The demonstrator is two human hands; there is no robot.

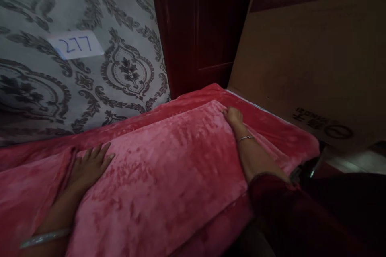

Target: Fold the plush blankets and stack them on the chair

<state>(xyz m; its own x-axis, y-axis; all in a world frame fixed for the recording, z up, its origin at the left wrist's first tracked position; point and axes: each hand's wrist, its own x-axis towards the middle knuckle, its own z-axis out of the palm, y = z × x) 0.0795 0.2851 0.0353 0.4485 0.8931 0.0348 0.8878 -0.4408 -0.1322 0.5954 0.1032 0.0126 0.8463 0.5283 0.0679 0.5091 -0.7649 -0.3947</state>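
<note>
A red plush pillow (169, 168) lies lengthwise across a bed spread with a red blanket (271, 128) of the same fabric, both of the person's hands resting on it. The left hand (90, 166) presses flat on the pillow's near left end, fingers (101, 150) spread open and gripping nothing, a silver bangle (45, 237) on that wrist. The right hand (233, 116) lies at the pillow's far right corner, fingers bent over the edge; whether they pinch the fabric cannot be told. A thin bracelet (245, 138) circles the right wrist, and a dark red sleeve (271, 196) covers the arm nearer the camera. Behind the pillow stands a grey patterned mattress (120, 60) bearing a white label (76, 44) marked 277. To the pillow's right, a large cardboard box (307, 60) leans beside dark wooden furniture (199, 28).
</note>
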